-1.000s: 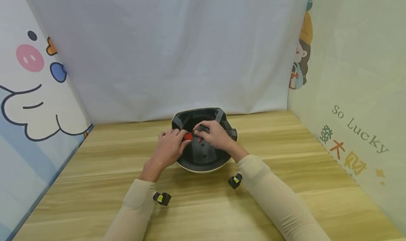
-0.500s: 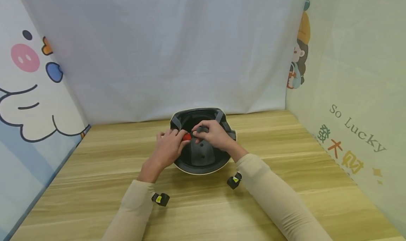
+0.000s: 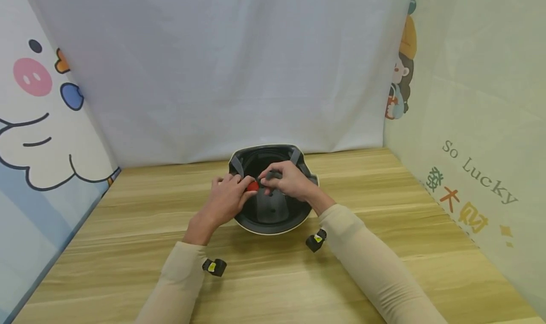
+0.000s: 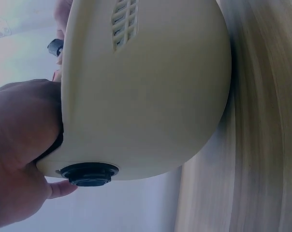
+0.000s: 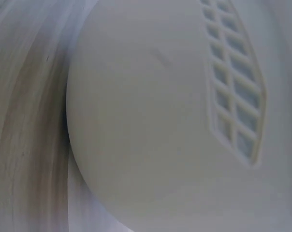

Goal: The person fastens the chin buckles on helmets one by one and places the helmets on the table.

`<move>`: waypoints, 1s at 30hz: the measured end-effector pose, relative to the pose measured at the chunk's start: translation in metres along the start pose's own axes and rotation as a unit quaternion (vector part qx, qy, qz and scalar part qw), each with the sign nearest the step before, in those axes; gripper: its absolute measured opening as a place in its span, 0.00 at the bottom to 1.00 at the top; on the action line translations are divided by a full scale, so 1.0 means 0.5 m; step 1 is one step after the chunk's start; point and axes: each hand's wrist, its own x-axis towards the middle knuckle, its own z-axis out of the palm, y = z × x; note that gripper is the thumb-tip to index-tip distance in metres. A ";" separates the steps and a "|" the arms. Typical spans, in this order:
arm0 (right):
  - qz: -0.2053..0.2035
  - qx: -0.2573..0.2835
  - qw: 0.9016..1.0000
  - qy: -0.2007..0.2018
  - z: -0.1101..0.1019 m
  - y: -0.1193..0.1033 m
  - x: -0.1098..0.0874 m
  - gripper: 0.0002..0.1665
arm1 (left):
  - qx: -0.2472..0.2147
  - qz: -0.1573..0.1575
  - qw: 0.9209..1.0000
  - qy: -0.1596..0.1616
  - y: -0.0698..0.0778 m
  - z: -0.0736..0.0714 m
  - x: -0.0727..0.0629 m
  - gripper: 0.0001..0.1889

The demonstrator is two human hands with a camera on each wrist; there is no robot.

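A cream helmet [image 4: 151, 92] lies upside down on the wooden table, its black padded inside [image 3: 273, 210] facing up in the head view. At its left rim my left hand [image 3: 226, 196] pinches a red buckle [image 3: 253, 186] between thumb and fingers. My right hand [image 3: 292, 179] reaches over the right rim and pinches a dark strap [image 3: 274, 174] close beside the red buckle. The tip of what the right fingers hold is mostly hidden. A ribbed dark strap piece [image 4: 54, 47] shows by the right fingers in the left wrist view. Only the helmet's vented shell [image 5: 155, 121] fills the right wrist view.
Grey straps [image 3: 237, 166] run along the helmet's far inside edges. A black round fitting [image 4: 90, 173] sits on its outer side. A white curtain [image 3: 213, 77] hangs behind the table [image 3: 141, 229], with printed panels left and right.
The view has shifted slightly. Both hands stay over the helmet; the red buckle has tilted and dropped a little in the left fingers, and the right fingers have shifted slightly beside it.
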 end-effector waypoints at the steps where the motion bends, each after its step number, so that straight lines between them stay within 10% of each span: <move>1: -0.002 0.001 1.000 -0.002 -0.001 0.001 0.000 0.09 | -0.001 0.003 1.000 0.000 0.000 0.000 0.000 0.16; 18: -0.039 0.025 0.999 0.015 0.019 0.003 -0.002 0.09 | -0.056 0.012 0.998 0.027 -0.005 -0.003 0.005 0.16; 30: 0.009 0.052 0.998 0.015 0.021 0.006 0.000 0.12 | -0.050 -0.002 0.999 0.015 -0.003 -0.004 0.002 0.17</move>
